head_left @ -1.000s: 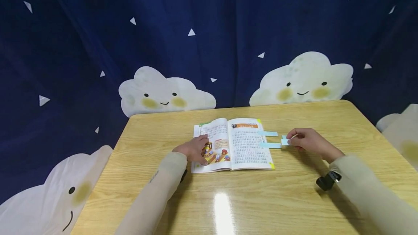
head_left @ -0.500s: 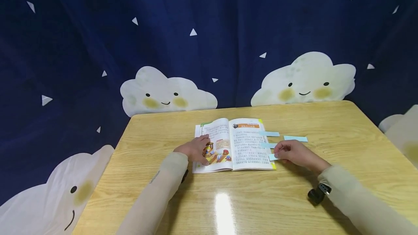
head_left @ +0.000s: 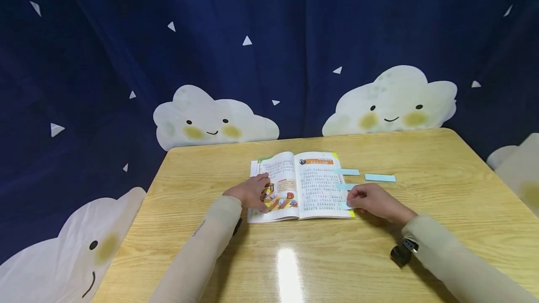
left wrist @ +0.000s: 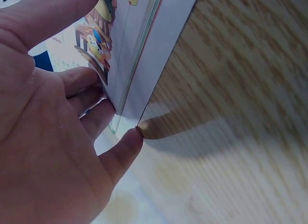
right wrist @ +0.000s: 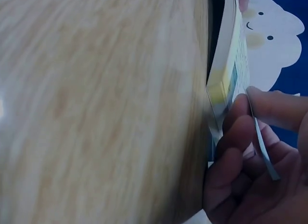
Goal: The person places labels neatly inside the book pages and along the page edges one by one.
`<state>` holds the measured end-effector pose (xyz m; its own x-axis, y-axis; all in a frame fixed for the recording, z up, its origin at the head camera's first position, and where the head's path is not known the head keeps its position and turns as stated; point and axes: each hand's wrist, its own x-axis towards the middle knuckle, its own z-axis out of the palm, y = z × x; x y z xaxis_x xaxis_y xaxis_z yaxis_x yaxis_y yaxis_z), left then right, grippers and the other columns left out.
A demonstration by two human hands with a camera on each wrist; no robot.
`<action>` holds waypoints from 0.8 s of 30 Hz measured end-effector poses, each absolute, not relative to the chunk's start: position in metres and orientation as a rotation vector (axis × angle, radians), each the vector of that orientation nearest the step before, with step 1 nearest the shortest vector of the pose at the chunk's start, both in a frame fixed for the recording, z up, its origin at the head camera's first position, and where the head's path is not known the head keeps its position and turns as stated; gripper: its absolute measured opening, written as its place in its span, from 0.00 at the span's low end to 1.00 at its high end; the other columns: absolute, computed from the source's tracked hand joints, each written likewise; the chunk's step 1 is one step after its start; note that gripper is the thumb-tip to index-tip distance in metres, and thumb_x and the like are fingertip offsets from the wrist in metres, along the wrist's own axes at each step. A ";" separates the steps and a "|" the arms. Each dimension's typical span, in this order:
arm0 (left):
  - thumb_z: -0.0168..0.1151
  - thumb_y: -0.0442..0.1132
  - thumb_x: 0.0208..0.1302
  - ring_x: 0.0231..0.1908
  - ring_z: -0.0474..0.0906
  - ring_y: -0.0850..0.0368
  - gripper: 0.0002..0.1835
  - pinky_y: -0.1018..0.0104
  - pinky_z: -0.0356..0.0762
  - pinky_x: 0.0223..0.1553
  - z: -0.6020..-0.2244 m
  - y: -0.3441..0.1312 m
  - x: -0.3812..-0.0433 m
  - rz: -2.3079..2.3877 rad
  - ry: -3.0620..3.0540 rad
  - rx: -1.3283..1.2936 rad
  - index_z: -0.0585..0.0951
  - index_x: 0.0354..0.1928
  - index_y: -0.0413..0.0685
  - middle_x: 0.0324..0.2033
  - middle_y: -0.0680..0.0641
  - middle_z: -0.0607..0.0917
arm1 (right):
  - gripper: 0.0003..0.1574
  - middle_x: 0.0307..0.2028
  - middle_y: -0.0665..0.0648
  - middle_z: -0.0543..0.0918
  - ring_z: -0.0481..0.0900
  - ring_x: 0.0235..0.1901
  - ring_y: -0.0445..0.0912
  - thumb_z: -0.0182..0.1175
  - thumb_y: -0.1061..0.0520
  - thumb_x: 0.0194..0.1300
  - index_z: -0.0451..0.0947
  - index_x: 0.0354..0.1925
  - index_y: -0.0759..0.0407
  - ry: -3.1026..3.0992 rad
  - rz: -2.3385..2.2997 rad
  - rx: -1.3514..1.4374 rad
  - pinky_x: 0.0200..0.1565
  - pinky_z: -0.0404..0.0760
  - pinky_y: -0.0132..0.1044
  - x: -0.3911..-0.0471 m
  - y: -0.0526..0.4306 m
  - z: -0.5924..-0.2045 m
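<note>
An open illustrated book [head_left: 317, 195] lies on the table. My left hand [head_left: 251, 191] rests on its left page, fingers spread; the left wrist view shows the little finger [left wrist: 126, 149] at the page edge. At the lower right page, my right hand [head_left: 376, 201] pinches a light blue paper strip [head_left: 344, 206] between thumb and fingertips. One end overlaps the page, while the strip's other end [right wrist: 267, 161] runs back into the palm. Above it, an upper blue strip [head_left: 347, 172] and a middle blue strip [head_left: 345, 186] stick out past the right page edge.
Another blue strip [head_left: 380, 178] lies on the wooden table [head_left: 202, 167], right of the book and just beyond my right hand. A dark blue curtain [head_left: 290, 22] with smiling clouds hangs behind the table's far edge.
My right hand has moved left and toward me, from beside the loose strips to the lower right page, taking one blue strip along. The left hand has stayed on the book.
</note>
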<state>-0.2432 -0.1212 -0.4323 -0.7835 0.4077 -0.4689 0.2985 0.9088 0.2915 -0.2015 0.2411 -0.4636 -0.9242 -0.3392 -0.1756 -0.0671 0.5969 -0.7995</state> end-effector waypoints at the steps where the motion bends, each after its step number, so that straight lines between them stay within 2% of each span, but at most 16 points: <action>1: 0.70 0.50 0.60 0.80 0.43 0.49 0.49 0.50 0.54 0.77 -0.433 -0.121 -0.243 0.271 2.530 0.512 0.54 0.78 0.50 0.80 0.50 0.46 | 0.07 0.26 0.51 0.78 0.72 0.24 0.40 0.62 0.57 0.65 0.81 0.35 0.61 2.526 -1.226 -0.335 0.29 0.73 0.31 -0.201 0.240 -0.464; 14: 0.70 0.48 0.60 0.80 0.43 0.49 0.49 0.51 0.53 0.78 -0.430 -0.122 -0.243 0.315 2.535 0.495 0.55 0.78 0.49 0.80 0.50 0.46 | 0.07 0.21 0.49 0.74 0.68 0.22 0.42 0.62 0.56 0.64 0.79 0.30 0.56 2.665 -1.041 -0.386 0.30 0.67 0.34 -0.201 0.232 -0.463; 24: 0.70 0.48 0.60 0.80 0.42 0.49 0.49 0.51 0.52 0.78 -0.431 -0.121 -0.241 0.310 2.526 0.507 0.54 0.78 0.49 0.80 0.49 0.46 | 0.06 0.20 0.48 0.72 0.66 0.21 0.41 0.62 0.58 0.58 0.77 0.25 0.55 2.737 -0.898 -0.413 0.27 0.64 0.33 -0.206 0.227 -0.463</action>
